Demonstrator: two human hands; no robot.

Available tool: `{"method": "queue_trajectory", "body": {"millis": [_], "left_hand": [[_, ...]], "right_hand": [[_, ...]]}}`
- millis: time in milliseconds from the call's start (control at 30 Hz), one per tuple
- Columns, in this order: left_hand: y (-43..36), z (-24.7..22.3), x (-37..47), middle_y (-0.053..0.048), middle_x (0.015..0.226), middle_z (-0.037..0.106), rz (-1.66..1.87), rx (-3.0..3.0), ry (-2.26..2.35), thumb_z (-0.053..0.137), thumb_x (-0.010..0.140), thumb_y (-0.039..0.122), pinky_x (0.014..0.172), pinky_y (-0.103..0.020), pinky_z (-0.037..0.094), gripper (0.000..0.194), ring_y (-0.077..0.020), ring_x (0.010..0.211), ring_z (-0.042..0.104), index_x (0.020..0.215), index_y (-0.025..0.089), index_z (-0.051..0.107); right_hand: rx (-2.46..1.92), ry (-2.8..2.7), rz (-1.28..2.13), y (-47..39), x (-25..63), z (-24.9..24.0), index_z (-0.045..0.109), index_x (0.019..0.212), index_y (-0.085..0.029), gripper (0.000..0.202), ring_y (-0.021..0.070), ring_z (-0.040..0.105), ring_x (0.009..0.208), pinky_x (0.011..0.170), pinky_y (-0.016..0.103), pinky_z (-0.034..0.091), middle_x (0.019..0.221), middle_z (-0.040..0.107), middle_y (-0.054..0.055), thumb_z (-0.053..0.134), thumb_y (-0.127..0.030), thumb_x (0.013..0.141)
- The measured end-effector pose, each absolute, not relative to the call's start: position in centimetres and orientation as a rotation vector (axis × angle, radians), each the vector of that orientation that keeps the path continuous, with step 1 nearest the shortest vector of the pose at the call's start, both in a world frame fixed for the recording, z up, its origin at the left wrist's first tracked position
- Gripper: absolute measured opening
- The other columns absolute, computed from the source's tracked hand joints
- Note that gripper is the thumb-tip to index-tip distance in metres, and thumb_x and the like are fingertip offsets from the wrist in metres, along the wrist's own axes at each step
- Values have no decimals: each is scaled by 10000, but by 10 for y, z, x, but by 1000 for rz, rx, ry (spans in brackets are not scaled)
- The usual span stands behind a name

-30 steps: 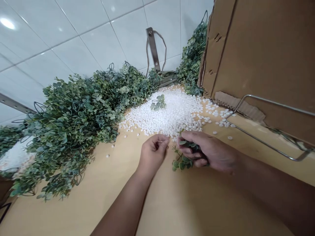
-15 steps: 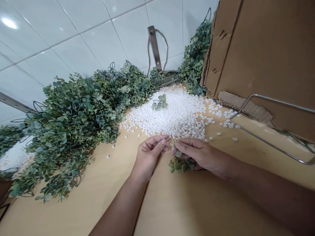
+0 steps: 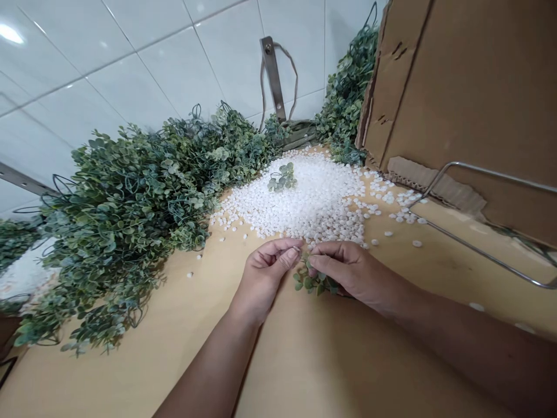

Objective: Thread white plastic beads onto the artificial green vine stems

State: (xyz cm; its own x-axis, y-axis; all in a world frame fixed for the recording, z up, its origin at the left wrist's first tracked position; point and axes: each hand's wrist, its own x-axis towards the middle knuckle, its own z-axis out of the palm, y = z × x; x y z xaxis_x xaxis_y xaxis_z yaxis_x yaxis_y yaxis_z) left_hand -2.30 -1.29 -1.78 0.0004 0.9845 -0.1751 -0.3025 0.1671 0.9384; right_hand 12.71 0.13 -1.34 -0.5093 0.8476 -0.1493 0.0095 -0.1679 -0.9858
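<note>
My right hand [image 3: 342,267] is closed around an artificial leaf sprig [image 3: 314,281], whose green leaves hang below the fingers. Close beside it, my left hand [image 3: 274,262] pinches a small white piece between thumb and forefinger; most of that piece is hidden by the fingertips. The sprig's upper end lies between the two hands. Just beyond my fingers spreads a heap of small white plastic pieces [image 3: 304,197], with a loose leaf sprig [image 3: 282,177] lying on top.
A large pile of artificial greenery [image 3: 148,191] covers the left of the table [image 3: 287,360]. More greenery [image 3: 348,98] stands at the back right beside a cardboard box [image 3: 474,87]. A bent metal wire frame [image 3: 478,248] sticks out in front of the box. White tiles [image 3: 165,46] back the table.
The sprig in my right hand has risen slightly, and my left fingertips have come a little closer to it. White pieces now show on the table by my right forearm.
</note>
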Motion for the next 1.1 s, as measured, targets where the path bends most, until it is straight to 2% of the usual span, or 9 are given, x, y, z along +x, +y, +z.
{"method": "queue_trajectory", "body": {"millis": [167, 300, 433, 667, 1100], "left_hand": [[-13, -20, -22, -10, 615, 673, 1181, 796, 1073, 795, 528, 265, 593, -206, 447, 240, -84, 576, 566, 729, 156, 725], [-13, -20, -23, -15, 613, 673, 1180, 809, 1081, 796, 525, 276, 596, -203, 447, 245, -85, 579, 570, 727, 155, 729], [-13, -20, -21, -16, 603, 666, 1189, 818, 1093, 792, 534, 277, 575, -197, 438, 234, -84, 570, 564, 721, 151, 728], [-13, -18, -18, -22, 599, 664, 1177, 824, 1109, 793, 527, 300, 555, -212, 440, 260, -97, 559, 563, 720, 140, 724], [-13, -17, -15, -22, 594, 680, 1185, 815, 1109, 792, 528, 274, 566, -209, 455, 229, -96, 557, 584, 696, 136, 718]], "right_hand": [[-1033, -1412, 1754, 1, 126, -14, 568, 564, -157, 175, 52, 347, 439, 442, 208, 242, 489, 456, -51, 559, -263, 702], [-1124, -1258, 1848, 2, 125, -12, 561, 531, -157, 200, 51, 352, 413, 426, 201, 231, 454, 450, -47, 596, -314, 649], [-1074, -1147, 1949, 3, 126, -9, 544, 478, -151, 214, 59, 412, 443, 444, 194, 283, 482, 493, -28, 604, -307, 612], [-985, -1194, 1926, 6, 129, -11, 578, 454, -146, 216, 52, 418, 479, 490, 195, 316, 513, 547, -12, 568, -278, 625], [-1082, -1220, 1837, 6, 127, -12, 570, 451, -163, 216, 68, 426, 481, 497, 206, 328, 491, 545, -15, 518, -286, 621]]}}
